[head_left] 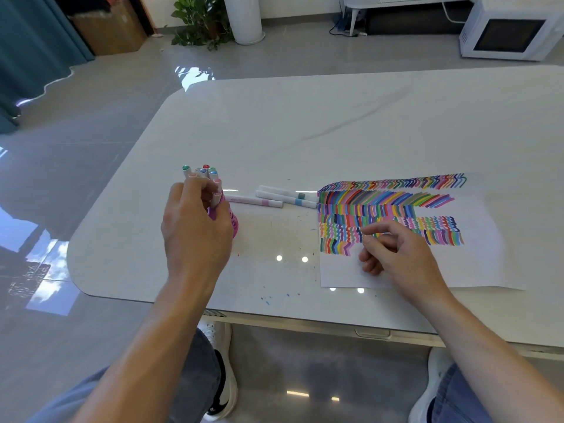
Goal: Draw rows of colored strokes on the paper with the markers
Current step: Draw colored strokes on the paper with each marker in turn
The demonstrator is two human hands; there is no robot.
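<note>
A white sheet of paper (476, 264) lies on the right of the table, its upper part filled with rows of colored strokes (387, 206). My right hand (393, 251) rests on the paper with loosely curled fingers and holds nothing. At the left a pink holder (233, 222) stands with several markers (203, 174) upright in it. My left hand (195, 227) is at the holder, its fingers pinching a marker among them. Three white markers (287, 198) lie flat on the table between holder and paper.
The white table (335, 126) has a rounded left corner and small ink specks near its front edge. Beyond it, on the grey floor, stand a plant (200, 21), a white cylinder (245, 18), a cardboard box (110, 30) and a microwave (512, 32).
</note>
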